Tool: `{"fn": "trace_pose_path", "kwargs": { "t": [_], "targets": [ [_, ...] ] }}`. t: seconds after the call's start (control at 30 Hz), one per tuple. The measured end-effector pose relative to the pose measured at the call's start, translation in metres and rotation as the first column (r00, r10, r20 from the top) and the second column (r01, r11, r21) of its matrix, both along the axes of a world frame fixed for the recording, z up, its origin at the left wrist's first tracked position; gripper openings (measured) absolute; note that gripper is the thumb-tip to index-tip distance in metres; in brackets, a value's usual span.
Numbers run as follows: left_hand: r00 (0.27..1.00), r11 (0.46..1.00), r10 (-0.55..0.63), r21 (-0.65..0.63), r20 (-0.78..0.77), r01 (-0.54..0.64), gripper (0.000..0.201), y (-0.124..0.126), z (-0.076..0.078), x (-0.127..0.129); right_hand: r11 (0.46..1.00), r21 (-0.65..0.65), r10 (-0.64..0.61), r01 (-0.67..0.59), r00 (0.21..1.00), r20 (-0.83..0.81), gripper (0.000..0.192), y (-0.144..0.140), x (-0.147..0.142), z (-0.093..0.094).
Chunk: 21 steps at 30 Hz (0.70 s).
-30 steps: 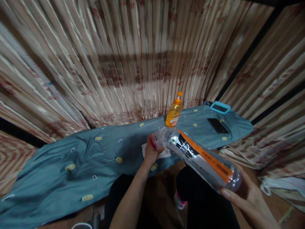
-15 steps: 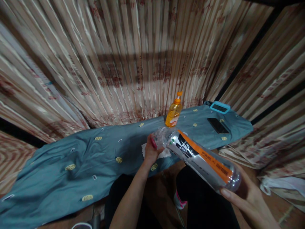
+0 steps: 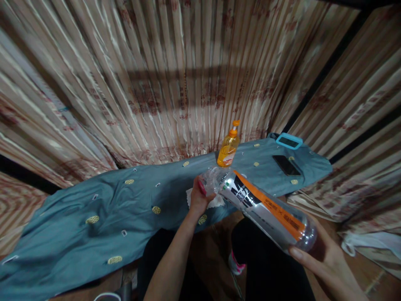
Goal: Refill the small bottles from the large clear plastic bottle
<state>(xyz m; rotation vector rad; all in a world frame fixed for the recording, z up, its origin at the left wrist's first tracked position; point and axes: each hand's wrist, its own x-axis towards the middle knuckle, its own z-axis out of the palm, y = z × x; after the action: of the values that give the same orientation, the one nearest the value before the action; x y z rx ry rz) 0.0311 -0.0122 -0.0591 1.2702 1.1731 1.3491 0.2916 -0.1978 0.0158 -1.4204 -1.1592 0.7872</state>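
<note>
A large clear plastic bottle (image 3: 263, 209) with a silver, black and orange label lies slanted across both my hands, above my lap. My left hand (image 3: 200, 198) is closed around its neck end, where a bit of pink or red shows; whether that is the cap I cannot tell. Cupping the base end at the lower right is my right hand (image 3: 322, 255), its thumb along the near side. Beneath the left hand, a white cloth or tissue (image 3: 216, 202) with a scalloped edge lies partly hidden on the covered surface.
A pump bottle of orange liquid (image 3: 227, 152) stands just beyond the held bottle. On the blue-green cloth (image 3: 140, 196) at the right are a black phone (image 3: 286, 165) and a light-blue framed device (image 3: 288, 141). Striped curtains (image 3: 188, 83) hang behind.
</note>
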Motion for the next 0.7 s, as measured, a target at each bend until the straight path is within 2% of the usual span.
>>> {"fn": "trace_pose_path", "kwargs": {
  "t": [0.7],
  "targets": [
    [1.0,1.0,0.0,-0.014,-0.005,0.0,0.085,-0.0013,0.0049,-0.0001,0.999,0.036,0.011,-0.011,1.0,0.009,0.073,0.001,-0.0005,0.0013]
  ]
}}
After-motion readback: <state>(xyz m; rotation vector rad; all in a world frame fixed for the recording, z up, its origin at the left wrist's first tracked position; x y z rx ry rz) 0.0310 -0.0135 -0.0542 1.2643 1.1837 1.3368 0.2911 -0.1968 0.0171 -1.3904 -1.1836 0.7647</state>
